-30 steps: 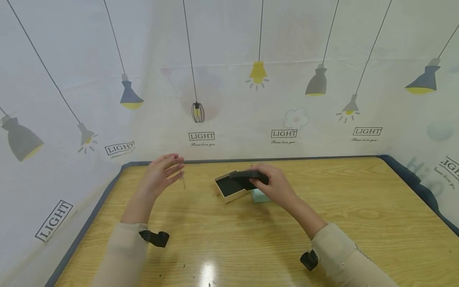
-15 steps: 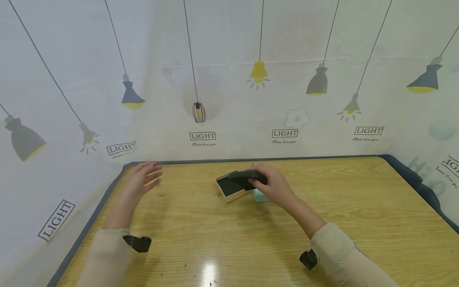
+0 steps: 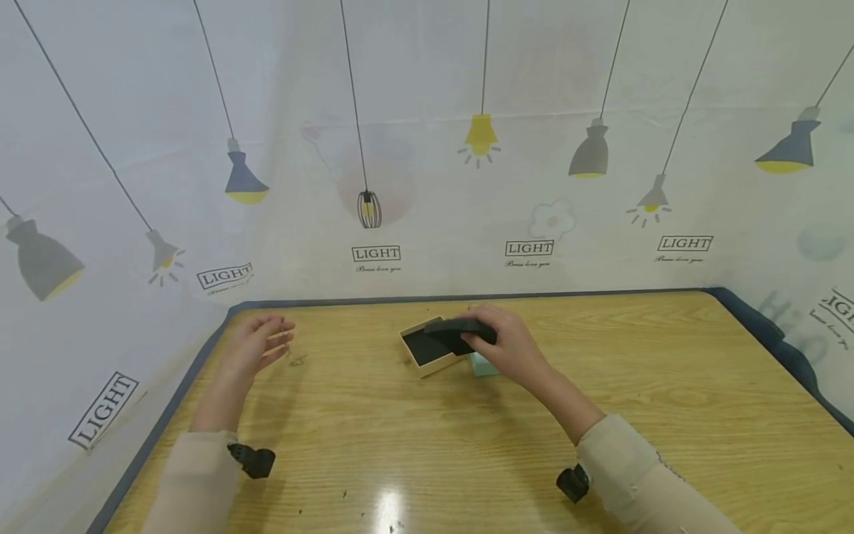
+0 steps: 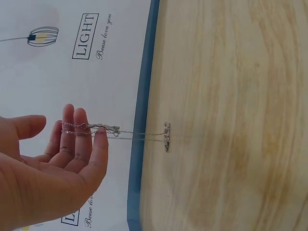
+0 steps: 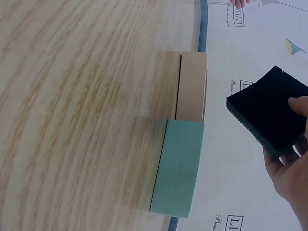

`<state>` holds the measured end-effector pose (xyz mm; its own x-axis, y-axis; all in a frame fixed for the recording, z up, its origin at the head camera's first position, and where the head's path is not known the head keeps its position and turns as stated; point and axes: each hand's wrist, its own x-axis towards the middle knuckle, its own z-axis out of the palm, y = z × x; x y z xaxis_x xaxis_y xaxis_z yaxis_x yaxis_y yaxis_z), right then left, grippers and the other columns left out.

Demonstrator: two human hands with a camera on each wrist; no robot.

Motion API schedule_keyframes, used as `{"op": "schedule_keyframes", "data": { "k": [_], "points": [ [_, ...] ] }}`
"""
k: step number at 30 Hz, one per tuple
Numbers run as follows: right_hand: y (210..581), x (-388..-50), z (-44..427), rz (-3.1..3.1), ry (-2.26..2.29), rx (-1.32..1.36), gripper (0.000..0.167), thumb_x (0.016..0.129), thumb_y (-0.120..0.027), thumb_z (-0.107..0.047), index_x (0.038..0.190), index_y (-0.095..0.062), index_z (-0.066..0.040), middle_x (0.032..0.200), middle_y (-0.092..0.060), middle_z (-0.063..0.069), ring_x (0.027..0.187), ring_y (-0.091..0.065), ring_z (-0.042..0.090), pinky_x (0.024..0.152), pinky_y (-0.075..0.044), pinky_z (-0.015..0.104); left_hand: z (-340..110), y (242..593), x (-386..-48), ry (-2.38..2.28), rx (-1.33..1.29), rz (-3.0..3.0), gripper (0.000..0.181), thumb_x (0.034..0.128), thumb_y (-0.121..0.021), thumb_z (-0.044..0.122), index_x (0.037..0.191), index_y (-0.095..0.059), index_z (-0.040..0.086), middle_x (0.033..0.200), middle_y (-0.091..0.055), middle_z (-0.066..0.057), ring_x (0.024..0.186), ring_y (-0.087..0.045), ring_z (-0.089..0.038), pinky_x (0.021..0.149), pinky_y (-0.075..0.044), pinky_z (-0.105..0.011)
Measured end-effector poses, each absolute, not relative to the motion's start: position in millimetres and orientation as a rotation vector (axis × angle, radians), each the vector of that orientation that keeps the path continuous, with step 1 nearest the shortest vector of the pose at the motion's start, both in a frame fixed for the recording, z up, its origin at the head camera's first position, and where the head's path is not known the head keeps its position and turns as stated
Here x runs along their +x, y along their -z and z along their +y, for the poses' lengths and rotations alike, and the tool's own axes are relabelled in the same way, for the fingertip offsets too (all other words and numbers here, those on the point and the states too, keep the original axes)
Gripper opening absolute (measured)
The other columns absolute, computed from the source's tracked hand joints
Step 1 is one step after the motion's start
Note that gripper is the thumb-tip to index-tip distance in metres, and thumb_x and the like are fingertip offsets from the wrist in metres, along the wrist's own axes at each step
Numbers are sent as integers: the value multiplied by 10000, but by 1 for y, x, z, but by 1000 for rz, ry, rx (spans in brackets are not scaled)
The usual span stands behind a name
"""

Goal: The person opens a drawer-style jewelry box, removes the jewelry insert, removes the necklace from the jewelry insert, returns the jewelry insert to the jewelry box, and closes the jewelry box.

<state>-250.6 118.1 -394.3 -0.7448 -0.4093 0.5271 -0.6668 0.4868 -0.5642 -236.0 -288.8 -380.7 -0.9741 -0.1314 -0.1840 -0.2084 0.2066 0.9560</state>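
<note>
Over the bent fingers of my left hand [image 3: 256, 343] hangs a thin silver chain [image 4: 144, 135], perhaps a necklace, holding small ornaments. Its lower end [image 4: 167, 137] reaches the tabletop or just above it. The left thumb stands apart from the chain. My right hand [image 3: 510, 345] grips a black foam pad [image 5: 269, 108] between thumb and fingers, tilted above an open kraft-coloured box [image 3: 437, 365]. Black lining shows inside that box. A mint-green box or lid [image 5: 179, 166] sits against its right side, partly hidden beneath the right hand in the head view.
All of this is on a wood-grain table [image 3: 414, 452] with a dark blue edge [image 3: 373, 300]. Behind and at both sides rises a white cloth [image 3: 427, 185] printed with lamps and lettering. Both wrists wear small black cameras.
My left hand has moved left and slightly down with the chain, whose end has dropped to the table's level. The right hand and foam pad have stayed nearly still over the box.
</note>
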Motion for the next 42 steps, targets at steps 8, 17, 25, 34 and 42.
{"op": "schedule_keyframes", "data": {
  "k": [8,17,25,34,42],
  "points": [
    [395,-249,118,-2413,-1144,901,220,904,-718,-72,1122,-716,-99,1100,-718,76,1024,-686,247,864,-582,444,-287,385,-236,-1903,-326,2377,443,1073,-432,284,1403,-384,-7,981,-627,218,921,-643,48,949,-557,-236],
    [395,-249,119,-2405,-1134,912,220,901,-720,-72,1121,-716,-91,1101,-719,84,1020,-688,252,860,-580,448,-287,392,-236,-1750,-348,2431,555,1079,-396,333,1489,-318,-32,1434,-547,-145,1052,-637,-20,988,-548,-266],
    [395,-249,120,-2405,-1147,916,216,904,-714,-64,1119,-715,-77,1106,-721,97,1035,-687,266,871,-580,454,-288,399,-235,-1643,-300,2397,649,1069,-399,407,1523,-273,-40,1528,-427,-229,1166,-622,-126,1055,-514,-345],
    [395,-249,120,-2413,-1154,911,210,905,-713,-67,1115,-715,-77,1102,-722,96,1034,-686,264,873,-580,453,-286,406,-234,-1587,-209,2404,587,1086,-355,354,1477,-300,-80,1505,-414,-293,1387,-449,-412,1115,-457,-474],
    [395,-248,120,-2423,-1155,905,218,906,-716,-73,1123,-715,-89,1113,-721,85,1040,-685,259,879,-578,454,-286,409,-234,-1516,-169,2404,593,1093,-335,333,1479,-285,-114,1499,-405,-313,1379,-449,-421,1078,-490,-456]
  ]
}}
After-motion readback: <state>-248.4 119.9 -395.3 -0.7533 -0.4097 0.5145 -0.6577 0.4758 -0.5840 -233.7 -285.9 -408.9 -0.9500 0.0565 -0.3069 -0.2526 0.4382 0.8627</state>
